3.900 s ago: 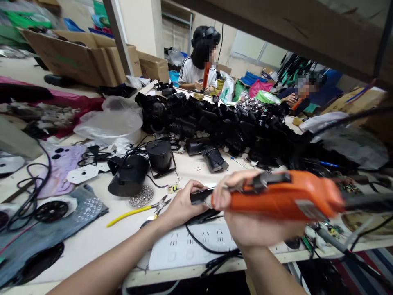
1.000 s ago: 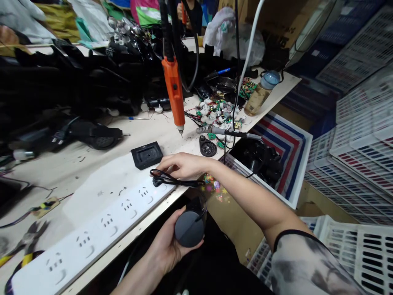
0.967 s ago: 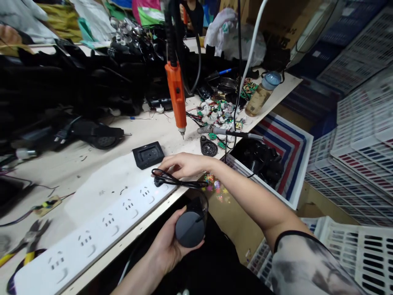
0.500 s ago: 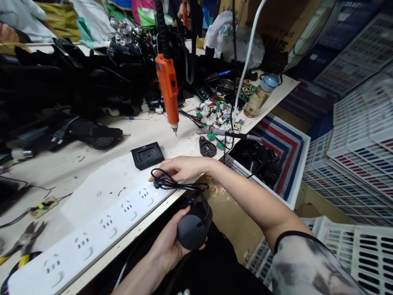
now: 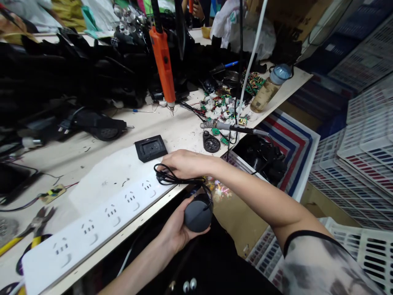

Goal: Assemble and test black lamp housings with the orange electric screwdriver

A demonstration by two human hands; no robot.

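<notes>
My left hand [image 5: 176,231] is below the bench edge, wrapped round a dark grey round lamp housing [image 5: 198,214]. A black cord [image 5: 181,180] runs from the housing up onto the long white power strip [image 5: 101,219]. My right hand [image 5: 184,163] lies on the strip's right end with its fingers closed on the cord's plug. A black square plate [image 5: 151,148] sits just beyond that hand. An orange electric screwdriver [image 5: 162,67] hangs on its cable over the bench, tip down.
A soldering iron [image 5: 233,128] rests by a round black disc [image 5: 211,144]; small circuit boards [image 5: 219,112] and a bottle [image 5: 267,90] lie behind. Black lamp housings [image 5: 76,78] pile up at the left. Yellow-handled pliers [image 5: 27,235] lie near left. White crates [image 5: 362,131] stand at right.
Since four seconds ago my right hand has let go of the orange screwdriver, which now hangs free. In the last second the left hand shifted the housing slightly; the screwdriver swung left.
</notes>
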